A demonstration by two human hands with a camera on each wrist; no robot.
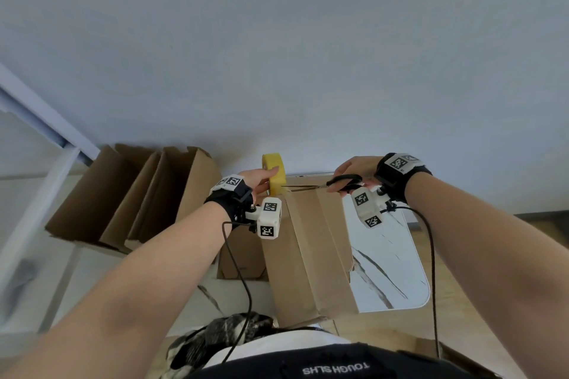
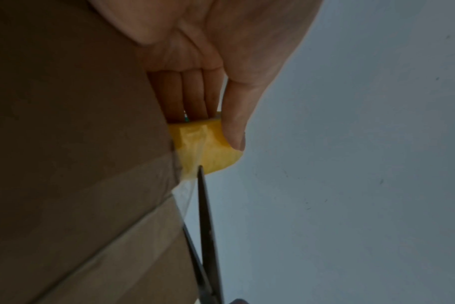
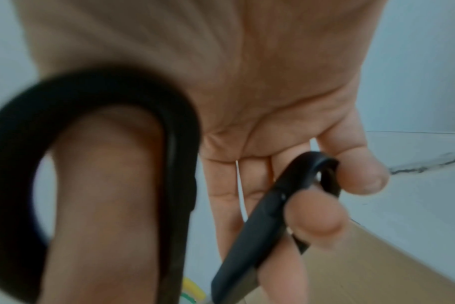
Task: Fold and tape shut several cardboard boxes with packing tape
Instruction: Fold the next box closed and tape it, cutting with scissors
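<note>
L hand grips yellow tape roll at far top edge of the cardboard box, thumb on the roll's outer face, fingers behind. Box stands on the marble table, near its L side. R hand holds black scissors, thumb & fingers thru the loops; blades slightly apart, at the clear tape strip betw. roll & box edge. Open room above the box, plain wall behind. More boxes, flaps up, crowd the L.
</note>
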